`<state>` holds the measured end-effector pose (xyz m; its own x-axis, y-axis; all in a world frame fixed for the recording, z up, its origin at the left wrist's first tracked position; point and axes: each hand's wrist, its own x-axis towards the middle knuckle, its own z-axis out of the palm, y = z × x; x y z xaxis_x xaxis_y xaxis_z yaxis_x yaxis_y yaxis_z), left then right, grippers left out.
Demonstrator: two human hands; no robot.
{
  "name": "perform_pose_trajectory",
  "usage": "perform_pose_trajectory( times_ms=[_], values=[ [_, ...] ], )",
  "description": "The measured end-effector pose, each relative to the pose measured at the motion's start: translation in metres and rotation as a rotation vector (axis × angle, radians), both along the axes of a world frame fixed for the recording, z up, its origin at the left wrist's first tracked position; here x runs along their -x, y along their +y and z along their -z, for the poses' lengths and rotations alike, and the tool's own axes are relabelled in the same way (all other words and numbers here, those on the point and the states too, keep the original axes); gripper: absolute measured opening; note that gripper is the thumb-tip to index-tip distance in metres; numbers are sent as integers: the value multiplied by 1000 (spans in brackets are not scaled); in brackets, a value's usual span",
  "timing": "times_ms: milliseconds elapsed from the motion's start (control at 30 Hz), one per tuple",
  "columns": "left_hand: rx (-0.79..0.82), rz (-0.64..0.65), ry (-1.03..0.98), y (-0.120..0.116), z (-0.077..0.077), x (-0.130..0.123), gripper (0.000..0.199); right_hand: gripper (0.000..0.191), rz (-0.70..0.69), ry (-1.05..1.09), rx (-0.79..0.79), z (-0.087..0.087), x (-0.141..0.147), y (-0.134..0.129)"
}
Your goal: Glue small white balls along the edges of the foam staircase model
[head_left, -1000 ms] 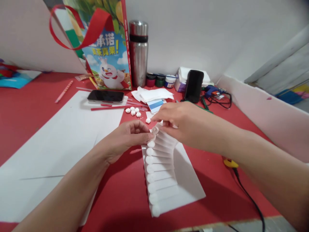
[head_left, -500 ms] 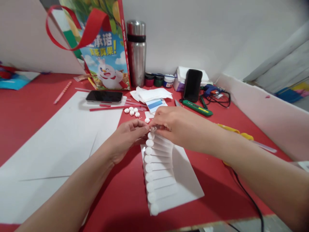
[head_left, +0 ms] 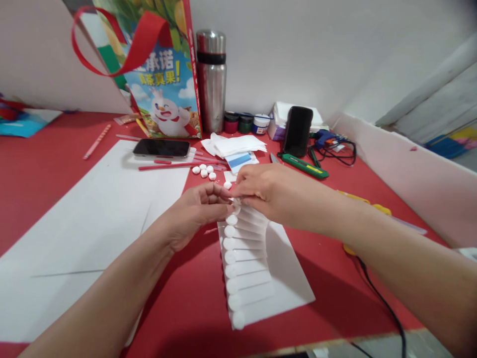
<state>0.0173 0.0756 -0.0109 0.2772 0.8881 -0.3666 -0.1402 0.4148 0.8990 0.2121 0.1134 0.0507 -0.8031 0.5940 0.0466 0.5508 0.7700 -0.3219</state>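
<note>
A row of white paper strips, fanned and overlapping, lies on a white card. White round pieces line the strips' left ends. At the far end of the row, my left hand is closed, its thumb and fingertips on the last round end. Facing it from the right, my right hand is pinched at the same spot, its fingertips almost touching the left's. A small pale piece shows between them, mostly hidden. Several loose white round pieces lie just beyond, with a single one beside my fingertips.
A large white sheet with a phone covers the left. Behind are a gift bag, a steel flask, paint jars and an upright phone. A green utility knife and yellow-handled scissors lie right.
My left thumb has shifted slightly down and right, over the round ends at the row's far end. My right hand stays pinched in nearly the same place.
</note>
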Motion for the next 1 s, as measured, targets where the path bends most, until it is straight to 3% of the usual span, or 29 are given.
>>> perform_pose_trajectory(
  times_ms=[400,1000],
  values=[
    [-29,31,57,0,-1,1,30,15,110,-120,29,-13,7,-6],
    [-23,-3,24,0,-1,1,33,26,22,-131,43,-12,10,-4]
  ],
)
